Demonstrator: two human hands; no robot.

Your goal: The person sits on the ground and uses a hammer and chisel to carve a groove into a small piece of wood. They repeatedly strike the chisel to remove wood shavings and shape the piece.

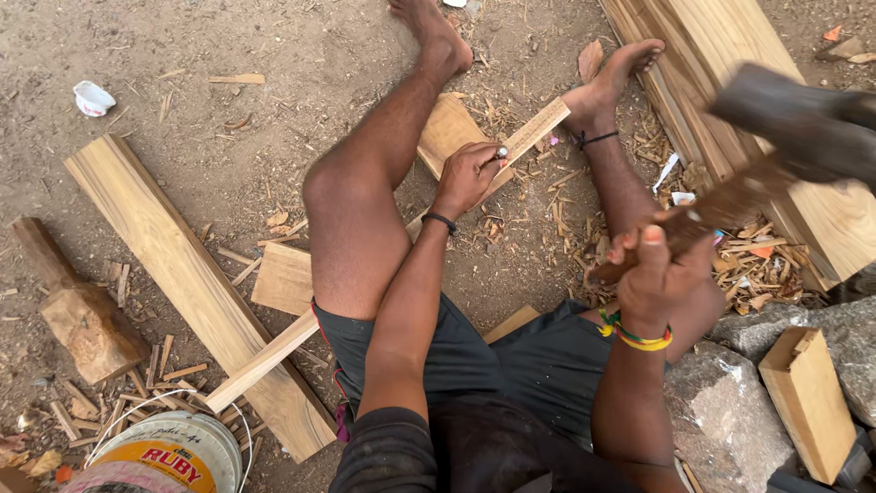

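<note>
Sitting on the dirt, the person had the left hand [467, 173] clamped around a metal chisel [499, 153] set on a long wooden strip [511, 151] lying under the legs, while the right hand [659, 274] gripped a raised, motion-blurred mallet [785, 137].

Pale yellow-tan with fine straight grain on the wooden strip [534, 137] far centre. Same honey tone, streaked lengthwise, on the long plank [182, 274] at left. Dark grey head and brown handle on the hammer [776, 155] (blurred) at right. Black band at the left hand [467, 175]; yellow, red and green bangles at the right hand [659, 274]. White and orange-yellow on the bucket [160, 452] near left. Dark grey shorts [511, 365].
</note>
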